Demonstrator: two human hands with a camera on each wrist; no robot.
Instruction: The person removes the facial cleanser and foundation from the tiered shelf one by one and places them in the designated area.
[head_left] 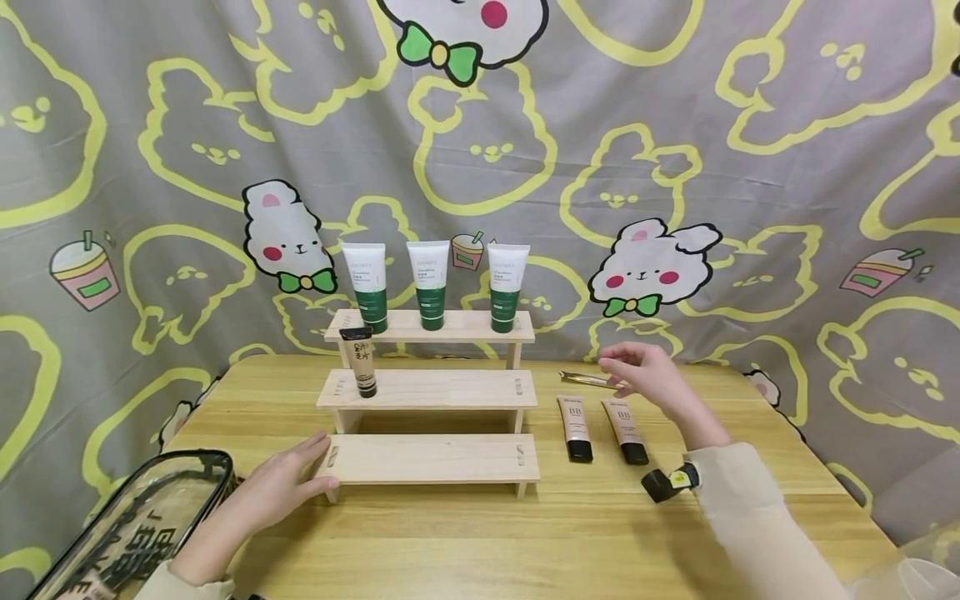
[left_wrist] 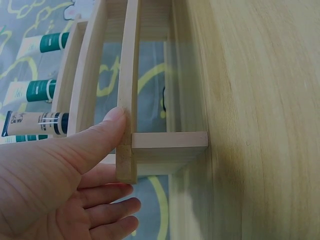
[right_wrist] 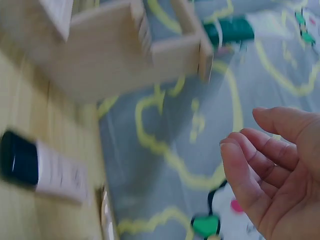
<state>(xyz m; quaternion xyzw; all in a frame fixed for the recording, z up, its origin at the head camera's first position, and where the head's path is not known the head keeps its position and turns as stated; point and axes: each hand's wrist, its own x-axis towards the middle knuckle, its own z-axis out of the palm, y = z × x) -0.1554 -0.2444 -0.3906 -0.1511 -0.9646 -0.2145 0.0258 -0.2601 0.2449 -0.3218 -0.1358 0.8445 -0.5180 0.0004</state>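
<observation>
A three-step wooden display stand (head_left: 435,457) stands on the table. My left hand (head_left: 281,483) touches the left end of its lowest step, thumb on the front edge and the other fingers loosely extended past the corner; the same hand (left_wrist: 65,185) shows large in the left wrist view. My right hand (head_left: 645,371), fingers loosely bent with nothing between them, is over the back right of the table. Near its fingertips lies a slim gold tube (head_left: 585,379). Two pink BB cream tubes (head_left: 574,421) with black caps lie just in front of it.
Three white-and-green tubes (head_left: 431,287) stand on the top step. A beige tube (head_left: 363,367) with black ends stands at the left of the middle step. A clear black-edged bag (head_left: 142,517) is at the left. A patterned curtain (head_left: 525,125) hangs behind the table (head_left: 450,550).
</observation>
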